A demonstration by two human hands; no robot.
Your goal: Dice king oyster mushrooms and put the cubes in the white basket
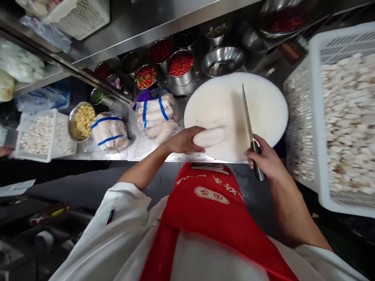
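Observation:
My left hand is closed round one end of a pale, long piece of raw meat that lies on the near part of a round white cutting board. My right hand grips the handle of a cleaver, whose blade stands edge-down on the board just right of the meat. The blade points away from me. A red apron covers my front.
Two plastic bags of pale meat with blue stripes lie left of the board. Steel bowls of chopped red peppers and corn stand behind. A white basket of cut pieces is at the right, a smaller one far left.

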